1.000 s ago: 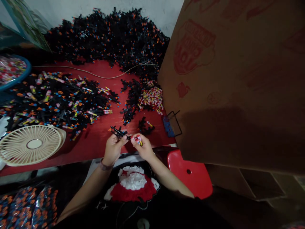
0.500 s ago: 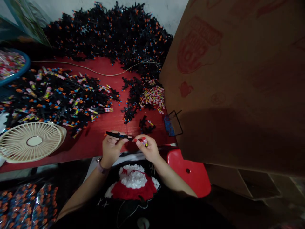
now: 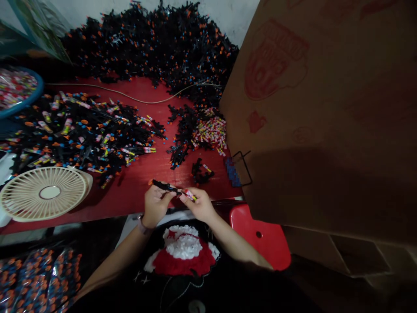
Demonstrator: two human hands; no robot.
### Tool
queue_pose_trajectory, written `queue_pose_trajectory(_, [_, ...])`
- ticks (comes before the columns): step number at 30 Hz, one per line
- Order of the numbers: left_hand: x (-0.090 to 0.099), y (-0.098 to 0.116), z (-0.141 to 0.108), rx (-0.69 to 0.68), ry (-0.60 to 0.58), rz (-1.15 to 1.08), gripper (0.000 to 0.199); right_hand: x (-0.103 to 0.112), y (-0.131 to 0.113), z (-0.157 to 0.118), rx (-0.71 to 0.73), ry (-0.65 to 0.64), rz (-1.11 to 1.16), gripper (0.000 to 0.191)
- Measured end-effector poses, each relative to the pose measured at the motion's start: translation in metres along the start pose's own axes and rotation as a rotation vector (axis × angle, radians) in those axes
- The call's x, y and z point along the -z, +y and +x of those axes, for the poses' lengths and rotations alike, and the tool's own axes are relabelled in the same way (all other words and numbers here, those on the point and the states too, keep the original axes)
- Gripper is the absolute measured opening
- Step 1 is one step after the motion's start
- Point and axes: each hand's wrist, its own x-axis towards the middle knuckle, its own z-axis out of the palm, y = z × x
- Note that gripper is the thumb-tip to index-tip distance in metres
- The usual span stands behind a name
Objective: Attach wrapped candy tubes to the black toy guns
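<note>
My left hand (image 3: 156, 205) is closed on a small black toy gun (image 3: 164, 186) with an orange end, held level above the front of the red table (image 3: 143, 174). Between the fingers of my right hand (image 3: 202, 205) is a small tube with a red, pink and yellow label (image 3: 190, 194). Its red end sits close to the right tip of the toy gun; whether the two touch, I cannot tell. Just beyond my right hand lie a few black toy guns (image 3: 198, 174) with one labelled tube (image 3: 206, 168) among them.
A huge heap of black toy guns (image 3: 150, 48) is against the wall. Guns with tubes (image 3: 84, 130) cover the left; loose tubes (image 3: 210, 130) lie right. A beige fan (image 3: 24, 191), a blue basin (image 3: 41, 89), a large cardboard box (image 3: 312, 174) and a red stool (image 3: 260, 248) stand around.
My left hand has moved slightly right with the toy gun. The tube in my right hand has turned and come closer to the gun's tip.
</note>
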Motion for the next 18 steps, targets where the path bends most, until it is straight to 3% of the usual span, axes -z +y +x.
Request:
queue_pose_trajectory(2, [0.001,-0.005,0.013,0.062,0.000,-0.083,0.031,0.006,0.012,0.007,-0.039,-0.001,0.002,0.048])
queue_pose_trajectory(4, [0.014,0.006,0.043,0.063,0.067,-0.159,0.040,0.019,0.025,0.015,-0.066,0.071,-0.027,0.053])
queue_pose_trajectory(6, [0.042,0.035,0.089,-0.043,0.225,-0.239,0.045,0.036,0.039,0.023,-0.091,0.255,-0.067,0.061])
queue_pose_trajectory(8, [0.080,0.079,0.140,-0.233,0.419,-0.331,0.037,0.053,0.055,0.027,-0.084,0.387,-0.091,0.062])
queue_pose_trajectory(10, [0.114,0.119,0.185,-0.368,0.575,-0.377,0.021,0.066,0.070,0.027,-0.037,0.449,-0.094,0.059])
queue_pose_trajectory(12, [0.131,0.142,0.212,-0.393,0.646,-0.360,0.013,0.072,0.085,0.023,-0.020,0.473,-0.071,0.054])
queue_pose_trajectory(13, [0.130,0.143,0.217,-0.383,0.654,-0.347,0.012,0.073,0.092,0.020,-0.026,0.478,-0.046,0.053])
queue_pose_trajectory(15, [0.109,0.125,0.211,-0.341,0.589,-0.264,0.016,0.071,0.102,0.016,-0.038,0.495,0.029,0.053])
queue_pose_trajectory(17, [0.070,0.085,0.186,-0.289,0.396,-0.079,0.023,0.068,0.107,0.015,-0.014,0.530,0.109,0.050])
queue_pose_trajectory(18, [0.047,0.062,0.169,-0.257,0.222,0.071,0.024,0.067,0.107,0.016,0.009,0.551,0.137,0.048])
